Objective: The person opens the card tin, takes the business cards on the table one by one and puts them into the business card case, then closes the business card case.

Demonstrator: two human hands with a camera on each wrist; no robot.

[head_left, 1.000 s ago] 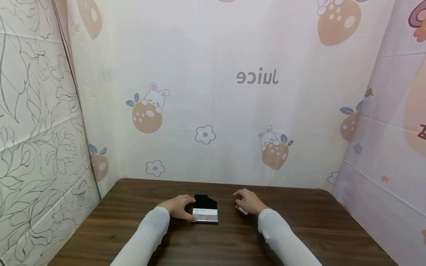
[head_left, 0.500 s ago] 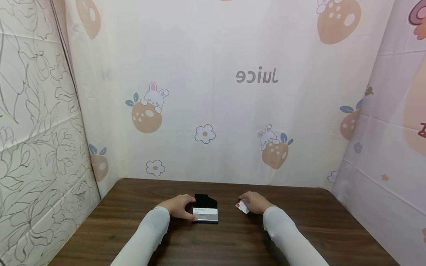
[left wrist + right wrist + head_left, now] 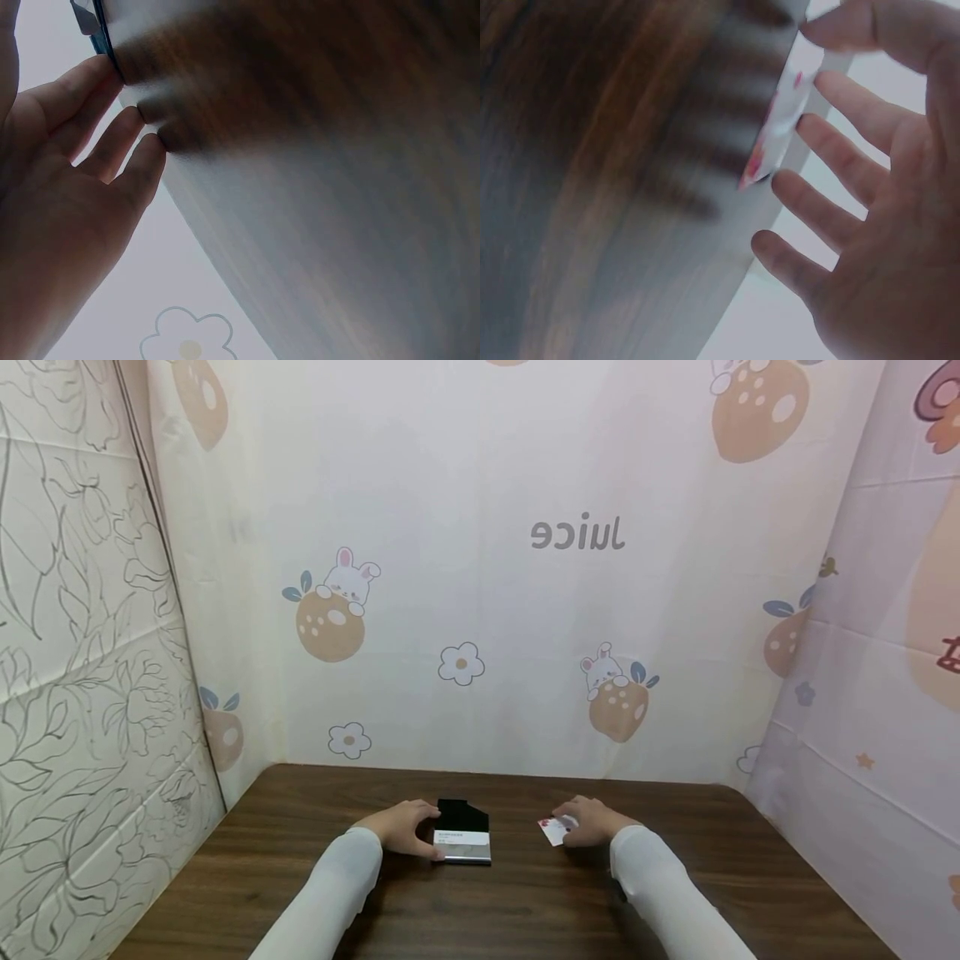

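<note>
On the brown table lies an opened card case (image 3: pixel 461 846), with a black lid folded back and a white card showing in its silver half. My left hand (image 3: pixel 401 828) holds it by its left side, thumb at the near corner and fingers at the far part. In the left wrist view, fingertips (image 3: pixel 112 67) meet the dark edge of the case. To the right, a white card (image 3: pixel 553 831) with red print lies flat. My right hand (image 3: pixel 592 822) is over its right side, fingers spread, fingertips (image 3: pixel 784 180) right at the card's edge.
The wooden table (image 3: pixel 480 910) runs back to a white printed curtain (image 3: pixel 480 568). More printed cloth hangs on the left side (image 3: pixel 90 652) and the right side (image 3: pixel 870 693).
My right hand and the white card have moved to the right, away from the card case. More of the card shows now, and those fingers have spread. My left hand and the case have stayed put.
</note>
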